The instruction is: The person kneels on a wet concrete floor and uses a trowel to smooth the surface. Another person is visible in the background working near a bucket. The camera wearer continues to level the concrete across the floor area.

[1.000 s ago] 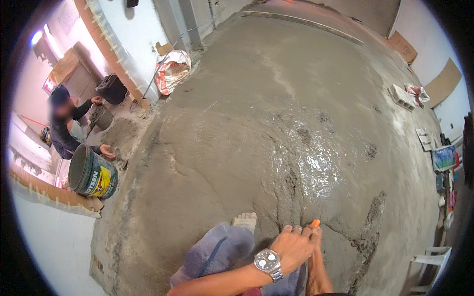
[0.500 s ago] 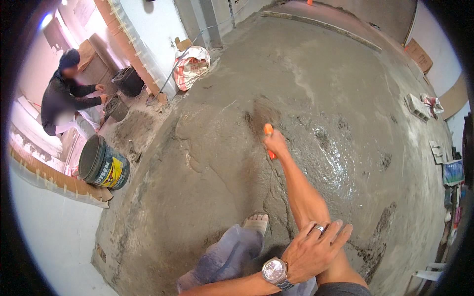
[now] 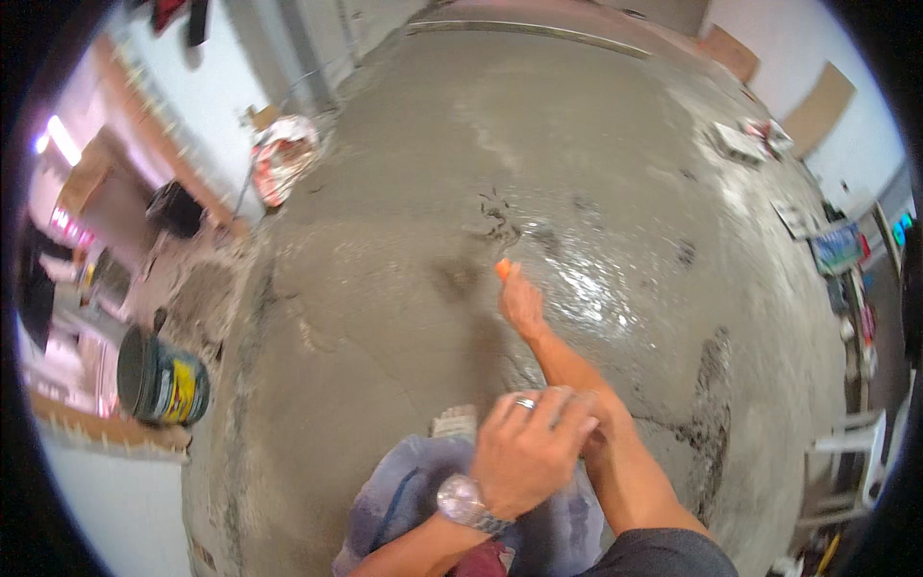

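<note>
My right hand (image 3: 520, 303) is closed round the orange handle (image 3: 504, 268) of a trowel. Its blade is a brownish motion smear low over the wet grey cement (image 3: 413, 221), left of the handle. My left hand (image 3: 532, 447), with a ring and a metal wristwatch (image 3: 463, 500), lies at my right forearm (image 3: 591, 394), its fingers bent together. Whether its fingertips pinch anything is hidden. Dark crumbly marks (image 3: 500, 221) show in the cement just beyond the trowel. My cement-covered foot (image 3: 454, 421) stands on the floor below.
Left, a dark bucket (image 3: 144, 380) with a yellow label stands near a partly visible person (image 3: 38, 284). Beyond lie a torn sack (image 3: 285, 159) and a black container (image 3: 174, 210). A long straightedge (image 3: 529, 32) lies far off. Concrete blocks (image 3: 738, 144) and a white chair (image 3: 851, 462) are right.
The trowel has swung left, nearer to me, leaving dark marks beyond it. My left hand's spread fingers have drawn together and bent. The view has turned right, so the person is mostly out of frame.
</note>
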A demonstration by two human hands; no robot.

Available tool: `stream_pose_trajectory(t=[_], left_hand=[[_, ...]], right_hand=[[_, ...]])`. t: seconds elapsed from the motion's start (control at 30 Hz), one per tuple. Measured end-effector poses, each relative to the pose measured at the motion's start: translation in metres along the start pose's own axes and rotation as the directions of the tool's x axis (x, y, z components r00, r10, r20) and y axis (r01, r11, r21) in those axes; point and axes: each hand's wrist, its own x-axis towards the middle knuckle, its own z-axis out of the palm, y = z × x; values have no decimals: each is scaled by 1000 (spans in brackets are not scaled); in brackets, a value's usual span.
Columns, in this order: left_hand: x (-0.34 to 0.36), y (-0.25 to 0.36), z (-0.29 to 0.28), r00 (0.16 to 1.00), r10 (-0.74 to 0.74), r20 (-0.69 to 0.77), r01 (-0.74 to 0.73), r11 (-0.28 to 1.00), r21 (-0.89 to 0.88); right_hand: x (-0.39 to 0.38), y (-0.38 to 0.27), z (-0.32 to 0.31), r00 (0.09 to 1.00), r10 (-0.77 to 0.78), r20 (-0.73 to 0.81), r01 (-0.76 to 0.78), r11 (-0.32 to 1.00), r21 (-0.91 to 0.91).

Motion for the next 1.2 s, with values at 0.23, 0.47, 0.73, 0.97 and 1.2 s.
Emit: stream_pose_trajectory(t=[0.23,0.47,0.73,0.97,1.2], left_hand=[[14,10,-4,993,-25,118,25,1000,-2],[19,12,0,982,-85,171,90,996,-23],[20,17,2,978,-102,184,107,994,-16],[14,14,5,970,-98,223,96,995,17],[3,16,13,955,-4,298,-7,999,35]], right_hand=[[-199,132,-59,951,272,144,-297,936,190],[-501,220,-134,452,851,268,-869,354,345],[-523,197,-110,321,831,454,-933,196,302],[-375,153,-102,478,598,644,-867,202,456],[-254,111,-79,724,405,559,-686,507,522]])
